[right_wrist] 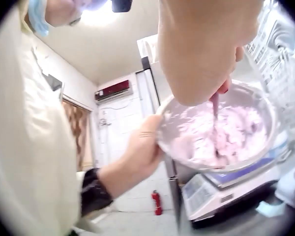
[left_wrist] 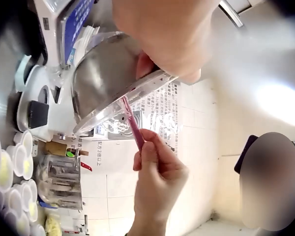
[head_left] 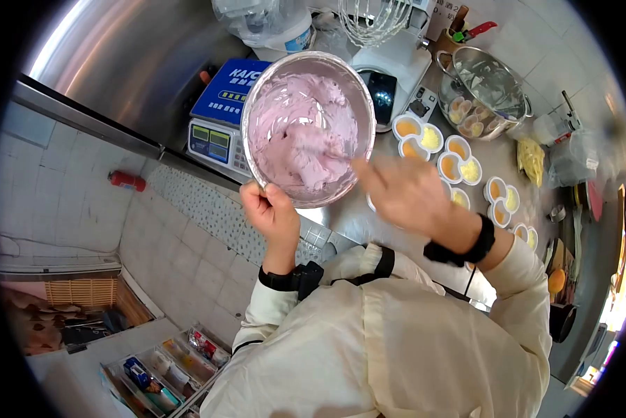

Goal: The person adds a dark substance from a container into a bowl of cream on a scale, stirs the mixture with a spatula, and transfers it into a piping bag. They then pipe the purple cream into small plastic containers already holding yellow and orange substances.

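A metal mixing bowl (head_left: 247, 139) of pink whipped cream (head_left: 274, 104) is held tilted in front of the body. My left hand (head_left: 274, 219) grips its near rim, the thumb over the edge and the fingers beneath. In the left wrist view the bowl's steel outside (left_wrist: 101, 81) faces the camera. My right hand (head_left: 410, 191) pinches the cream-smeared handle of a spatula (left_wrist: 132, 123), thumb against fingers. The spatula's lower end is down in the cream, blurred in the head view. From the right wrist view, the bowl overlaps a scale (right_wrist: 206, 194).
Behind the bowl is a blue-topped digital scale (head_left: 219, 143). A white stand mixer (head_left: 400, 66) with a wire whisk (head_left: 372, 21) stands at the back, a phone (head_left: 382, 97) before it. Several three-part cups (head_left: 459, 164) with orange and yellow fillings sit right, near a large pot (head_left: 494, 76).
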A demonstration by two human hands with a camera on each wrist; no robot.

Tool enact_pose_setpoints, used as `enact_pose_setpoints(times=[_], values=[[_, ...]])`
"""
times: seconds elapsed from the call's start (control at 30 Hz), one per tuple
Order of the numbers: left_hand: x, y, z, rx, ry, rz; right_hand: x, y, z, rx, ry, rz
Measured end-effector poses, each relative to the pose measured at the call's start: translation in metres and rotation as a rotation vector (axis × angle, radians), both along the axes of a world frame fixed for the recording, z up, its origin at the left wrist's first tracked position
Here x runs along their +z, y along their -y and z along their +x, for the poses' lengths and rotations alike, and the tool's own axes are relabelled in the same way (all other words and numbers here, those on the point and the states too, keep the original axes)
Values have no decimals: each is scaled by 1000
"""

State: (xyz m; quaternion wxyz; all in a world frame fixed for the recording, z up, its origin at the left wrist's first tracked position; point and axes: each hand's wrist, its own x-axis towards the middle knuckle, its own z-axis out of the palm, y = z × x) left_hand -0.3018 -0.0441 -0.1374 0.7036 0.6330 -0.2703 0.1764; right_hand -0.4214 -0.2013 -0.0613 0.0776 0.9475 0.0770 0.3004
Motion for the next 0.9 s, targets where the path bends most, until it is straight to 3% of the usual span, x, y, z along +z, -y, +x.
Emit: enact_pose_setpoints(times=[0.07, 0.13, 0.17, 0.27, 0.3, 0.4, 0.47, 0.53, 0.6, 0.7, 0.77, 0.83, 0.9], values=[[6, 2, 0, -11, -43, -47, 4, 15, 3, -60, -10, -9], [8, 0, 4, 17, 3, -74, 0, 13, -5, -227, -236, 236], [7, 0, 5, 27, 5, -80, -2, 5, -11, -142, -358, 412], [1, -2, 5, 31, -5, 13, -7, -5, -11, 21, -360, 589], [0, -2, 6, 56, -47, -25, -17, 8, -5, 61, -142, 520], [6, -6, 11, 81, -91, -107, -19, 36, 6, -137, -98, 370], [9, -10, 15, 42, -50, -55, -17, 35, -2, -63, -131, 258], [13, -17, 23, 15, -86, -35, 9, 24, -9, 85, -165, -25], [19, -21, 27, -27, -125, -7, 27, 42, 1, 136, -94, -46], [35, -21, 25, -69, -78, 27, 33, 63, 9, 112, 47, -212], [45, -24, 21, -131, 79, 173, 17, 71, 10, -89, -21, -266], [43, -25, 22, -99, 71, 133, -14, 57, -2, -125, -157, -51], [36, -25, 23, -77, 59, 106, -38, 36, -13, -34, -287, 389]])
